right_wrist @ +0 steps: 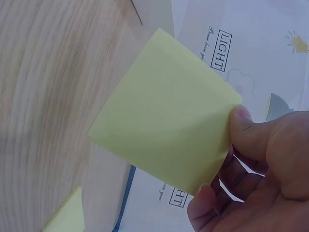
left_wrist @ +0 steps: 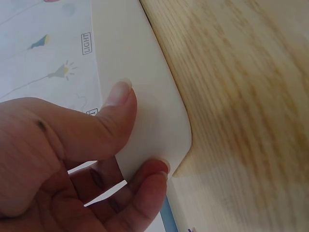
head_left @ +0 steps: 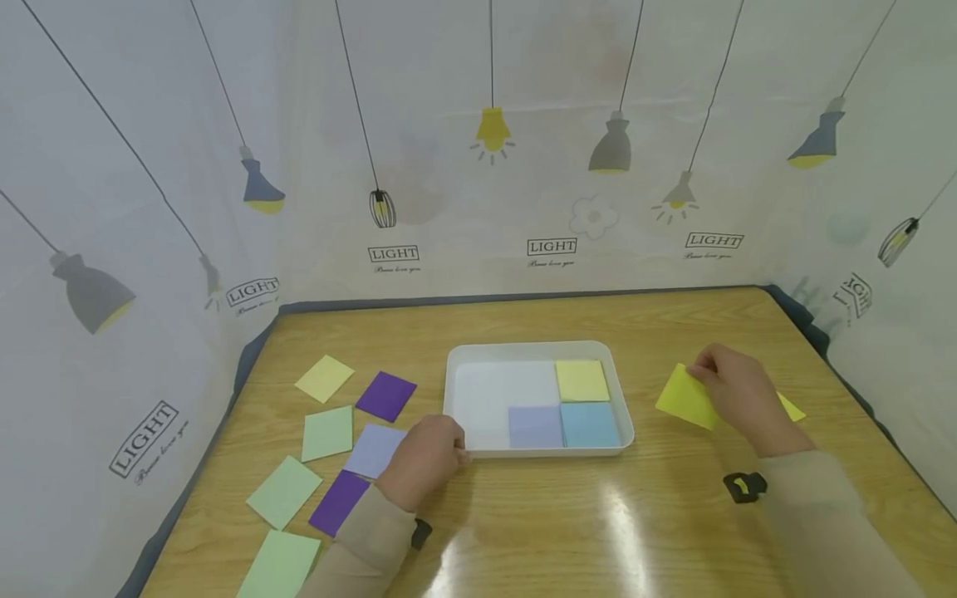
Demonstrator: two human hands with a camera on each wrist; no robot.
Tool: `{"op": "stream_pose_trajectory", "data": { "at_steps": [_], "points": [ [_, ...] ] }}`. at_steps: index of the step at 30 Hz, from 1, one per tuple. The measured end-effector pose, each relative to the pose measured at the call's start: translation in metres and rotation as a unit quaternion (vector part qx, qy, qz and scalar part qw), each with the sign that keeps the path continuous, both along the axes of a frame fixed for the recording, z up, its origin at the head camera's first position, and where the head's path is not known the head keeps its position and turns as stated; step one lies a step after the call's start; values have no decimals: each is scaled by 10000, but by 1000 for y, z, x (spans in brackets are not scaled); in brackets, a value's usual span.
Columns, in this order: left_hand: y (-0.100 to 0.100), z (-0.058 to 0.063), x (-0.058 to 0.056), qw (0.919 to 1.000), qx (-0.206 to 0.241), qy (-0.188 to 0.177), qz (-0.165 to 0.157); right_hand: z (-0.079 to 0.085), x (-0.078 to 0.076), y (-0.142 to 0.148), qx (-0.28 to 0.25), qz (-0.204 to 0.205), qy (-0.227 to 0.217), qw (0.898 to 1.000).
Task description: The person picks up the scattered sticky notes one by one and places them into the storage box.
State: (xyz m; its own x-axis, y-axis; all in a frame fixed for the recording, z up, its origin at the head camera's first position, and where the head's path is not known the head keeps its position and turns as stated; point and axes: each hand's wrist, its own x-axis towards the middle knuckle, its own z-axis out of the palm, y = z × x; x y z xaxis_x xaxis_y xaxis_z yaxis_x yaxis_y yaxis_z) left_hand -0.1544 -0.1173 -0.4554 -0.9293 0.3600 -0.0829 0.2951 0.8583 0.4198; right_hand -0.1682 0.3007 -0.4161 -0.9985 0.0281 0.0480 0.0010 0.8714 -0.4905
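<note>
My right hand pinches a bright yellow sticky note by one edge, to the right of the tray. In the right wrist view the note is flat and tilted, with thumb and fingers at one side. A second yellow note lies on the table, partly hidden behind that hand. At its front left corner, a white tray is gripped by my left hand; the thumb lies along its wall. Inside the tray are a yellow note, a lavender note and a blue note.
Left of the tray, several notes lie scattered: a pale yellow one, green ones, purple ones and a lavender one partly behind my left hand. Lamp-printed fabric encloses the wooden table at the back and sides.
</note>
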Motion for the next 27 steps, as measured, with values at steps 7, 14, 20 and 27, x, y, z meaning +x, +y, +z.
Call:
{"op": "stream_pose_trajectory", "data": {
  "at_steps": [7,14,20,27],
  "points": [
    [0,3,1,10000,-17,-76,11,10,-8,-16,123,151,200,9996],
    [0,1,0,10000,-12,-51,-25,17,-14,-32,-5,224,155,9996],
    [0,0,-1,10000,-27,-31,-17,23,-21,-45,-163,391,200,9989],
    [0,0,-1,9999,-17,-143,28,28,-30,-60,-140,531,169,9983]
  ]
}}
